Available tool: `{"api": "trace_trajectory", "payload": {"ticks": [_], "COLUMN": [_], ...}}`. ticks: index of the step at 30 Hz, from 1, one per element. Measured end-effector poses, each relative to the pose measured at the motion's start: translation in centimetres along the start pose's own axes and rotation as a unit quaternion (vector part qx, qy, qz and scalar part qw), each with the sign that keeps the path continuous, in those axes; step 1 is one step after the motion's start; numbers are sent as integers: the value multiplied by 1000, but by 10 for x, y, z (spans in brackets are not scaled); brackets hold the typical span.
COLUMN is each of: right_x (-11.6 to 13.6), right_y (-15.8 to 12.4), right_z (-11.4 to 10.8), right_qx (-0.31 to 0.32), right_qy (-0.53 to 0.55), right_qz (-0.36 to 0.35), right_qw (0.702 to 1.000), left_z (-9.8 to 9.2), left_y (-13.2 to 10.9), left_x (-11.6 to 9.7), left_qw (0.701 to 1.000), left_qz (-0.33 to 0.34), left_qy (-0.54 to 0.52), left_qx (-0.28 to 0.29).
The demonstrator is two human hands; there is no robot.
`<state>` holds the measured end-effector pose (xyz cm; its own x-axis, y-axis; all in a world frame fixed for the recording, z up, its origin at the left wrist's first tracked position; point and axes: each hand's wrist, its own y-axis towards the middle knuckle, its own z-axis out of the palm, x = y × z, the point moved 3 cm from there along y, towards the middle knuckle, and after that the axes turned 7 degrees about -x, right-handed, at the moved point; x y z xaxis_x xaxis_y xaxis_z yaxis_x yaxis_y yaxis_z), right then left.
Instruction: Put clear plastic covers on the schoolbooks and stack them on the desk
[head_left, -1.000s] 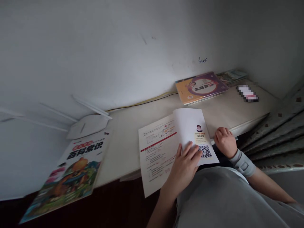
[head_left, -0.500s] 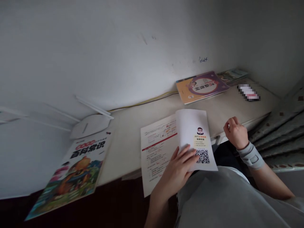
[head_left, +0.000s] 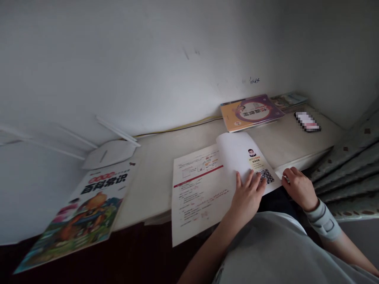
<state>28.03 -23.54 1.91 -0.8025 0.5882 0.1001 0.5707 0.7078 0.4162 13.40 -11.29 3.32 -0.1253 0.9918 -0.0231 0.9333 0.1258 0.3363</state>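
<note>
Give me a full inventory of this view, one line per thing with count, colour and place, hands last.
Open booklet: 1, white with red bar, over the desk's front edge
Picture book: 1, white, orange and green, desk's left end
Top book: 1, orange and purple, on a stack by the wall
Blue-green books: number unclear, behind the phone
Phone: 1, dark-edged, right on desk
Slotted object: 1, white, left
Bars: several, white, left
Cable: at least 1, yellowish, along the wall
Desk: 1, off-white, centre
Wall: grey-white, background
Curtain: 1, patterned grey-green, right
Shirt: 1, grey, bottom
Wristband: 1, grey, right wrist
Left hand: 1, bare, on the booklet
Right hand: 1, bare, at the booklet's right corner
</note>
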Motion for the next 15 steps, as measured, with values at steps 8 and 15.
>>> {"api": "trace_trajectory", "payload": {"ticks": [8, 15], "right_x": [12, 16], "right_y": [-7, 6], "right_z": [-12, -22], "right_qx": [-51, -94], "right_qy": [42, 85], "right_qz": [-8, -1], "right_qw": [998, 992], "left_z": [4, -4], "left_y": [5, 3], "left_x": [-9, -11], "left_qw": [998, 997], "left_qz": [-31, -27], "left_qy": [-22, -62], "left_qx": [-50, -45]}}
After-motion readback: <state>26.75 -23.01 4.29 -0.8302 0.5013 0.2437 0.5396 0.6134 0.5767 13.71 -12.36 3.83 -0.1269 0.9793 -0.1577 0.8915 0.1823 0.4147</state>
